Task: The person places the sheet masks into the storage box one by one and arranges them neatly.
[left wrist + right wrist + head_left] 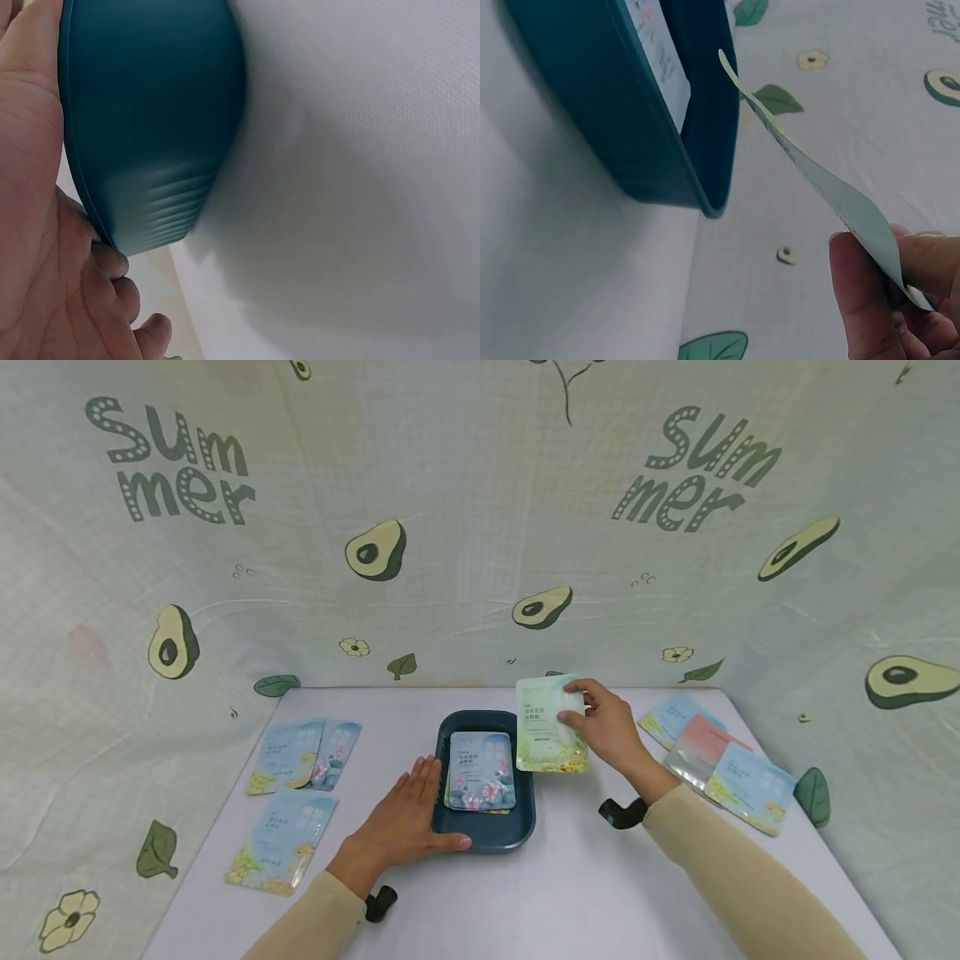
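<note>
A pale green sachet [551, 727] is held up at the right side of a dark blue tray [491, 838], its printed face towards you and its left edge overlapping the tray's right rim in the head view. Your right hand [611, 731] pinches it near its upper right edge, thumb in front; the right wrist view shows it tilted and slightly bowed, clear of the desk [577, 893].

Your left hand [401, 814] grips nothing: its fingers lie along the tray's left rim, the thumb spread across the near end, apparently steadying it.

Inside the tray lies a grey-blue sachet with pink flowers [482, 771], flat, with a yellow-green edge of something showing beneath it.

You seem to be partway through stacking sachets in the tray. The next move probably calls for bringing the green one left over the flowered one, levelling it, lowering it inside the walls and letting go, while the left hand keeps the tray from sliding.

Farther out, three blue sachets [281, 839] lie on the desk to the left; to the right, two more blue ones [750, 787] lie with a pink-and-silver packet [701, 752] between them. Behind hangs a cloth [450, 460] printed with avocados.
</note>
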`<state>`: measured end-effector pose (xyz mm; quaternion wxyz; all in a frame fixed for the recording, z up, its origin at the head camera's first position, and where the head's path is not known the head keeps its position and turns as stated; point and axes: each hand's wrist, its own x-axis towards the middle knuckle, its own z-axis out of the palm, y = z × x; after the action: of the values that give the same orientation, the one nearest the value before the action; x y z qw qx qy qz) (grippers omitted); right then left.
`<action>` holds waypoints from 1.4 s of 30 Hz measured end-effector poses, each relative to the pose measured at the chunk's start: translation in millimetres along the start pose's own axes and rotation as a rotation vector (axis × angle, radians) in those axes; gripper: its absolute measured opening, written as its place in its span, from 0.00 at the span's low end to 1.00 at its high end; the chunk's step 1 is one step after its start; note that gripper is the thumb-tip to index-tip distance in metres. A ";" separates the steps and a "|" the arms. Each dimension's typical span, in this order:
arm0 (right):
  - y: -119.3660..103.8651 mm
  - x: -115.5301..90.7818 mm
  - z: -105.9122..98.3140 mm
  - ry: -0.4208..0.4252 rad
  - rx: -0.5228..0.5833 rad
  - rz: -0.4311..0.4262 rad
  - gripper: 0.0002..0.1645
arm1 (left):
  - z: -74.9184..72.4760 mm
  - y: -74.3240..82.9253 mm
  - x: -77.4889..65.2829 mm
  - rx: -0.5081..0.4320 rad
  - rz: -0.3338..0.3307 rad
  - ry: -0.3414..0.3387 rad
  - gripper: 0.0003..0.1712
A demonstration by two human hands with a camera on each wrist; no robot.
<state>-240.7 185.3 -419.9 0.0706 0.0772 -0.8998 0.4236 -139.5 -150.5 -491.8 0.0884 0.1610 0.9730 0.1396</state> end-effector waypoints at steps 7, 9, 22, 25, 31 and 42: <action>-14.0 -2.1 38.8 -0.051 0.068 0.023 0.26 | -1.4 1.2 0.1 0.015 0.001 -0.004 0.78; -18.6 -3.2 50.9 -0.074 0.070 0.033 0.25 | -1.3 1.2 0.2 0.024 0.000 -0.004 0.78; -28.1 -5.0 108.7 -0.204 0.009 0.007 0.22 | 1.1 -0.3 0.1 0.044 0.034 0.021 0.79; -26.8 -4.7 111.4 -0.254 -0.044 -0.030 0.23 | 0.0 0.5 0.0 0.056 0.024 0.009 0.78; -23.5 -5.3 111.4 -0.307 -0.213 -0.132 0.26 | -0.5 1.4 0.1 0.052 0.014 0.005 0.78; -19.8 -9.5 116.9 -0.246 -0.287 -0.164 0.27 | -1.7 2.2 -1.3 0.054 0.019 0.015 0.79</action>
<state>-234.7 83.2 -480.6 0.0047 0.1904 -0.9435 0.2711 -138.0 -149.3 -489.4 0.0754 0.1717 0.9755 0.1151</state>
